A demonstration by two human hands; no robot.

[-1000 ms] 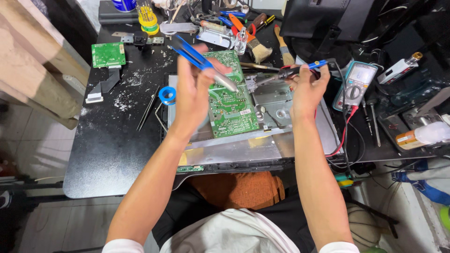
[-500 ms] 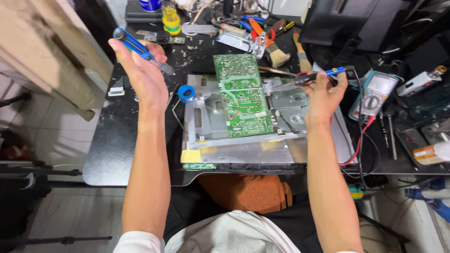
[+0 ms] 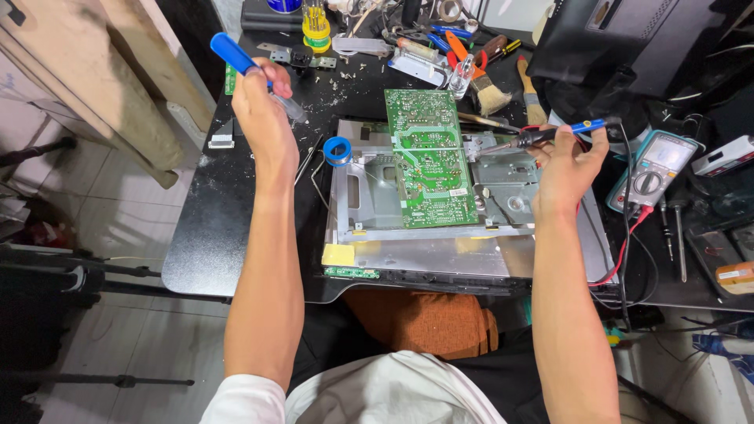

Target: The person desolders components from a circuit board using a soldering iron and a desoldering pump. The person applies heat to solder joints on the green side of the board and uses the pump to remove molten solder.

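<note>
My left hand (image 3: 263, 118) is raised over the left part of the black bench and grips a blue desoldering pump (image 3: 236, 56), well left of the board. My right hand (image 3: 567, 163) holds a soldering iron (image 3: 542, 136) with a blue and black handle; its tip points left, near the right edge of the green circuit board (image 3: 428, 157). The board lies solder side up on a grey metal chassis (image 3: 440, 243) in the middle of the bench.
A blue solder spool (image 3: 338, 149) sits left of the chassis. A multimeter (image 3: 658, 166) with red and black leads lies to the right. Brushes (image 3: 488, 88), screwdrivers and pliers crowd the back edge. A dark monitor (image 3: 620, 39) stands at the back right.
My left hand has carried the blue pump from above the board out to the far left. The right hand with the iron stays near the board's right edge.
</note>
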